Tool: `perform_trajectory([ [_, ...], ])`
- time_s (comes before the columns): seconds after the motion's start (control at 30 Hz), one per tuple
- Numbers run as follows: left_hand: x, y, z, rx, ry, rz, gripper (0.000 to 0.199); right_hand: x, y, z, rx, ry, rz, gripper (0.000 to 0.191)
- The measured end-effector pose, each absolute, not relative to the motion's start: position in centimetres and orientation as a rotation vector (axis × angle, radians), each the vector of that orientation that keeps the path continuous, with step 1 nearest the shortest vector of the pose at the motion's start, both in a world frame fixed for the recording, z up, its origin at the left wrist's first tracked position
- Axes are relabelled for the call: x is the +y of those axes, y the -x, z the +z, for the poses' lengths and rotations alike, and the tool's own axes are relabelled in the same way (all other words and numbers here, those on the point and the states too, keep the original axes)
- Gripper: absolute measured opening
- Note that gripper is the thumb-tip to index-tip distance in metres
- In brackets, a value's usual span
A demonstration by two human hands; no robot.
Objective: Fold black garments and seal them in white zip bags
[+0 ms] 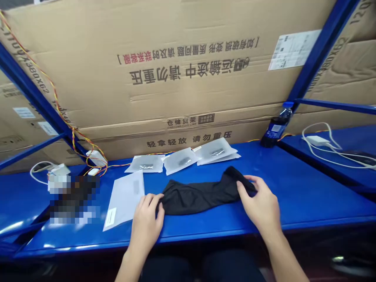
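Note:
A black cloth [196, 196] lies stretched sideways on the blue shelf [293, 199]. At its left end my left hand [149, 215] pinches the edge between thumb and fingers. My right hand [261, 201] grips the right end, where the fabric is raised and folded, with the thumb in front and the fingers behind. To the left of the cloth lies a large frosted bag [125, 199] with a white label. Behind the cloth are smaller frosted bags with dark prints: one at the left [145, 162], one in the middle [180, 160] and overlapping ones at the right [216, 150].
A dark drink bottle [274, 127] stands at the back right beside a blue post. White chargers [96, 157] and red-yellow wires are at the back left. A white adapter [315, 141] with cable lies at the far right. Cardboard [188, 94] forms the back; a pixelated patch covers the left.

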State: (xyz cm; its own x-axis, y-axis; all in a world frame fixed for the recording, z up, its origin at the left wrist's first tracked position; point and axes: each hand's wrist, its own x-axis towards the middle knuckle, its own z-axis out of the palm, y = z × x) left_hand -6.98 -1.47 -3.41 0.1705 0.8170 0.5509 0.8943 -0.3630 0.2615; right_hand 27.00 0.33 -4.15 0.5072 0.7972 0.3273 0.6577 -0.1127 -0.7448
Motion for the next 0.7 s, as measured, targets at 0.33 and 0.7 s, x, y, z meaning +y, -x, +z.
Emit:
perform_trajectory([
  [0.33, 2.3, 6.1, 0.2, -1.882, 2.458, -0.973, 0.029, 3.4, -30.6, -5.2, -1.427, 1.697, 0.272, 0.055],
  [0.7, 2.1, 7.2, 2.9, -1.815, 2.723, -1.179, 0.025, 1.4, -32.7, -1.6, -1.465, 1.335, 0.675, 0.050],
])
